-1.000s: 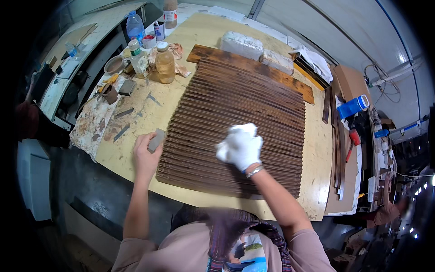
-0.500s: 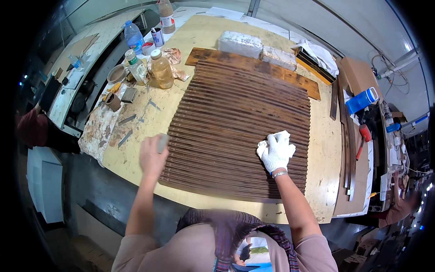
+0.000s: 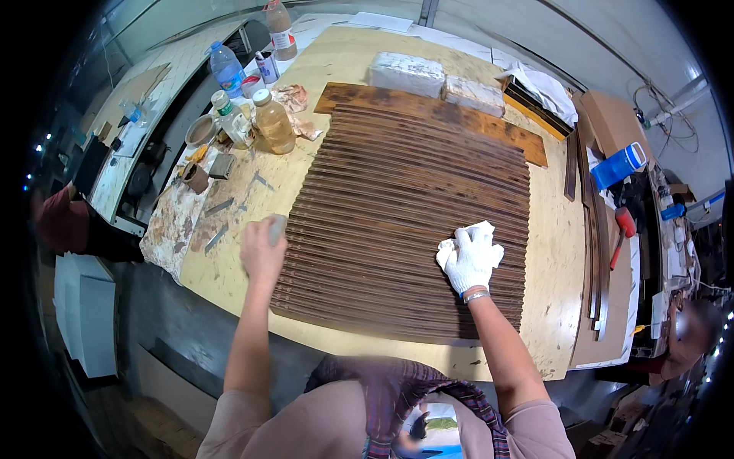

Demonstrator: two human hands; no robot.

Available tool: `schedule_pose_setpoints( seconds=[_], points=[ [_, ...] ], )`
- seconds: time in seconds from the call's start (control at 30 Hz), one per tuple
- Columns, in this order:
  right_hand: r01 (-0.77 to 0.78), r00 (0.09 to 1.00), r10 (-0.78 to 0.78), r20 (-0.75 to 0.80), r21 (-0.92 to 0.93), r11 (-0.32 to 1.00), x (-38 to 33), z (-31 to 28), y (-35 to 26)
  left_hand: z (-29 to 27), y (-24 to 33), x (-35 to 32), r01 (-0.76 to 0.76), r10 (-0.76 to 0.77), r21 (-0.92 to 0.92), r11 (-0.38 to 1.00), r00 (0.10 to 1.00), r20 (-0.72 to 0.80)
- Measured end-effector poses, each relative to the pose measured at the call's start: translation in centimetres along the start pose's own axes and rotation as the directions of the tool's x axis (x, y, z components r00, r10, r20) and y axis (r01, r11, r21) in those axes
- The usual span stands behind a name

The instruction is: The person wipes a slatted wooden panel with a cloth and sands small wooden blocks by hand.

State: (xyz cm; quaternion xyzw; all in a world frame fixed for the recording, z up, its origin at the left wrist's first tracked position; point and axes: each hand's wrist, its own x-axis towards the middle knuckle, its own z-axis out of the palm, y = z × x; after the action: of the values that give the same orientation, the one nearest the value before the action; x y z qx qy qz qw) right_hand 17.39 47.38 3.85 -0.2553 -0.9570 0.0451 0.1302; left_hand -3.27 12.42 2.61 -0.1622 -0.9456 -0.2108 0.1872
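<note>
A dark brown ribbed wooden panel (image 3: 405,222) lies on the worktable in front of me, its ridges running left to right. My bare left hand (image 3: 261,251) is closed around a small grey block (image 3: 277,229), like a sanding sponge, at the panel's left edge. On the panel's right part, my right hand (image 3: 469,262), in a white knitted glove, presses a crumpled white cloth (image 3: 483,230) against the ridges. Part of the cloth is hidden under the glove.
A flat brown board (image 3: 352,96) lies behind the panel, with white wrapped blocks (image 3: 405,73) beyond. Bottles (image 3: 273,126), a bowl (image 3: 200,131) and another grey block (image 3: 222,166) stand at the left. To the right are dark strips (image 3: 594,260) and a red mallet (image 3: 623,229). Other people are at both sides.
My left hand has slid slightly away from me along the panel's left edge with the grey block. The right hand stays in nearly the same place on the cloth.
</note>
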Motion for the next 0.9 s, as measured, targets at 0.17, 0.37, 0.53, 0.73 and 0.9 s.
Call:
schedule_pose_setpoints(
  seconds=[0.17,0.37,0.53,0.73,0.9],
  points=[
    [0.015,0.999,-0.016,-0.03,-0.013,1.0,0.1,0.2,-0.1,1.7,9.2,-2.0,-0.24,0.244,-0.191,0.952,0.97,-0.002],
    [0.009,0.998,-0.008,-0.068,0.007,1.0,0.0,0.7,0.3,3.0,5.4,0.7,-0.141,0.162,-0.196,0.97,0.982,0.097],
    [-0.001,0.997,0.0,-0.072,-0.018,1.0,0.3,0.6,0.3,1.4,1.1,4.2,-0.01,0.009,0.015,1.0,1.0,0.027],
    [0.009,0.999,-0.01,-0.049,-0.009,1.0,0.2,0.5,0.4,3.5,10.7,1.1,-0.414,0.455,-0.212,0.885,0.865,0.211],
    [0.003,0.999,-0.005,-0.051,-0.025,1.0,0.2,0.7,0.5,5.3,6.4,5.3,-0.074,0.077,-0.033,0.997,0.992,0.101]
  ],
)
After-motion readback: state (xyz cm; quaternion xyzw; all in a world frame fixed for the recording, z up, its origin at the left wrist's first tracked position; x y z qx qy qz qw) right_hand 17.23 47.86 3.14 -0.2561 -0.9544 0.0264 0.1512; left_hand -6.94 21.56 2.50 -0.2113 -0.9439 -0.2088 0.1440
